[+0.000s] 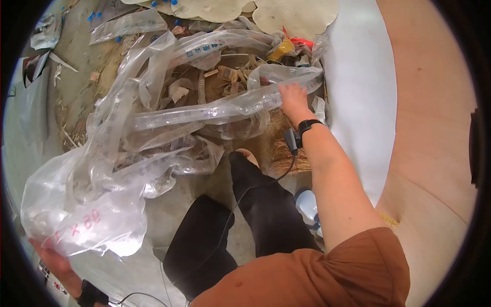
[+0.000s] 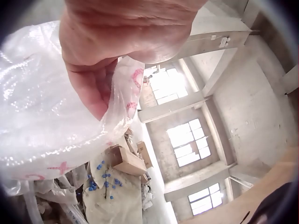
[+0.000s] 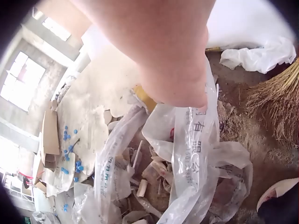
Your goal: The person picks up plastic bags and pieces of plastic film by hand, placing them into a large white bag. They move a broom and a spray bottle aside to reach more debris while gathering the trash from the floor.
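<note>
A long run of clear plastic sheeting (image 1: 204,110), twisted and printed with lettering, stretches across the floor debris. My right hand (image 1: 295,102) grips a flattened strip of it near the far right end; in the right wrist view the strip (image 3: 189,144) hangs down from under the hand. At the lower left, my left hand (image 1: 56,263) holds the wide end of the sheeting, which bears red marks. The left wrist view shows the fingers (image 2: 88,93) curled round the edge of this plastic (image 2: 42,107). Part of each hand's grip is hidden by the hand itself.
Scraps and dust (image 1: 230,77) lie under the sheeting. A straw broom (image 3: 275,98) lies close to my foot. White board (image 1: 360,102) runs along the right side. Blue bits (image 3: 70,149) and cardboard boxes (image 2: 128,161) are farther off. A blue-and-white container (image 1: 307,204) stands beside my leg.
</note>
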